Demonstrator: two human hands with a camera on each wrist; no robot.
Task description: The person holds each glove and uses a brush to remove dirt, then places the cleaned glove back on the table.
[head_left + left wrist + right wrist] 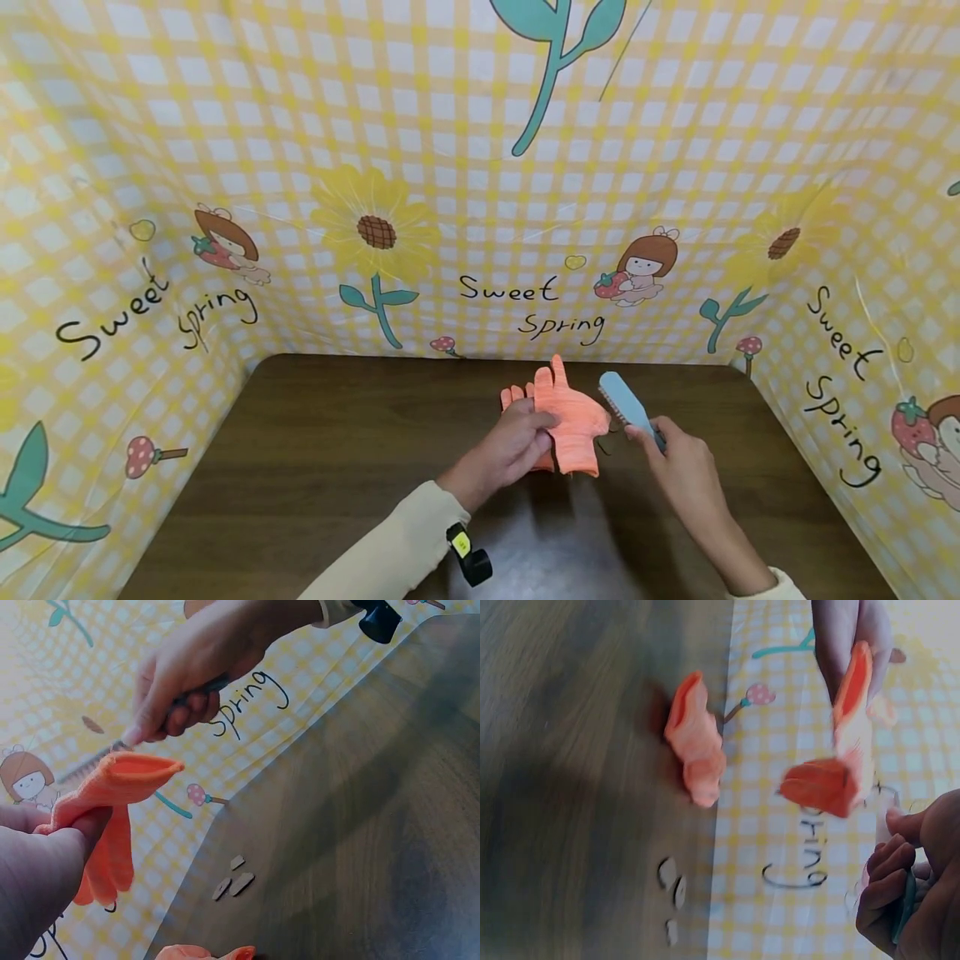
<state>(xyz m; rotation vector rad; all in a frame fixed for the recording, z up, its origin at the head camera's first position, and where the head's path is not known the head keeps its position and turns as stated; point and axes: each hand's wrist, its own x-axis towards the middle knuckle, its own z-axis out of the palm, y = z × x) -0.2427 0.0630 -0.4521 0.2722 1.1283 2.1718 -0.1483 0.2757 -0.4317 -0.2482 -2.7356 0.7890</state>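
Observation:
An orange knit glove (pixel 576 425) hangs above the table, pinched between thumb and fingers of my left hand (pixel 513 446). Its open cuff (pixel 142 769) shows in the left wrist view. My right hand (pixel 684 467) grips the dark handle of a light blue brush (pixel 624 400), held to the right of the glove. The bristles face the glove; in the head view a small gap seems to separate them. A second orange glove (pixel 697 746) lies on the table, mostly hidden behind the held one in the head view.
Several small flat pieces (pixel 240 883) lie on the dark wooden table (pixel 337 475), near the second glove. A yellow checked cloth (pixel 487 208) with printed flowers and lettering stands around the back and sides. A black band (pixel 471 557) is on the left sleeve.

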